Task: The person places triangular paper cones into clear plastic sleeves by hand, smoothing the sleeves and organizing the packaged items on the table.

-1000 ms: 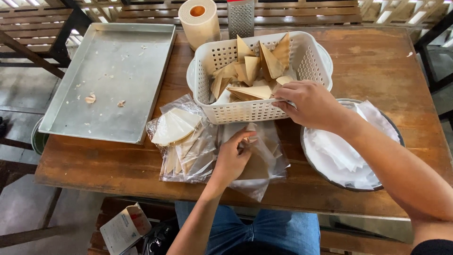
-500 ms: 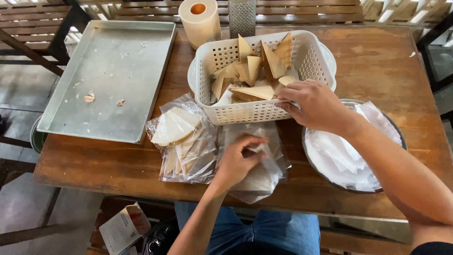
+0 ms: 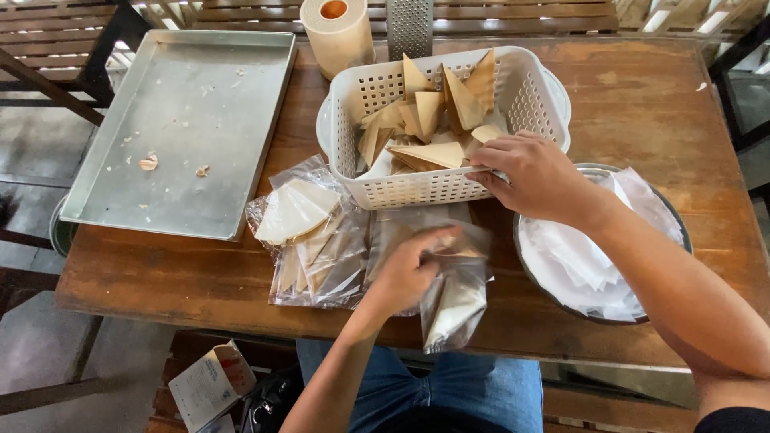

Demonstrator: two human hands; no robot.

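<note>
Left hand: your left hand [image 3: 405, 273] is closed in a pinch on the top of a clear plastic bag [image 3: 453, 301], fingers curled tight around the gathered film.
Bag in hand: it hangs from your grip over the near edge of the wooden table [image 3: 642, 104], its lower end sagging toward your lap (the contents are hard to make out through the film).
Right hand: your right hand [image 3: 533, 172] rests on the near right rim of the white perforated basket [image 3: 353, 120], fingers bent over the edge and gripping it.
Basket contents: tan folded triangles [image 3: 437, 108] stand and lean inside.
Beside your left hand: a second clear bag of pale wedge-shaped sheets [image 3: 309, 232] lies flat on the table, just left of your wrist.
Right side: a round metal bowl [image 3: 593, 313] lined with white paper sits under your right forearm.
Far left: a metal baking tray [image 3: 176, 128] holds a few crumbs.
Back edge: a paper roll [image 3: 337, 32] and a metal grater [image 3: 409, 28] stand behind the basket.
</note>
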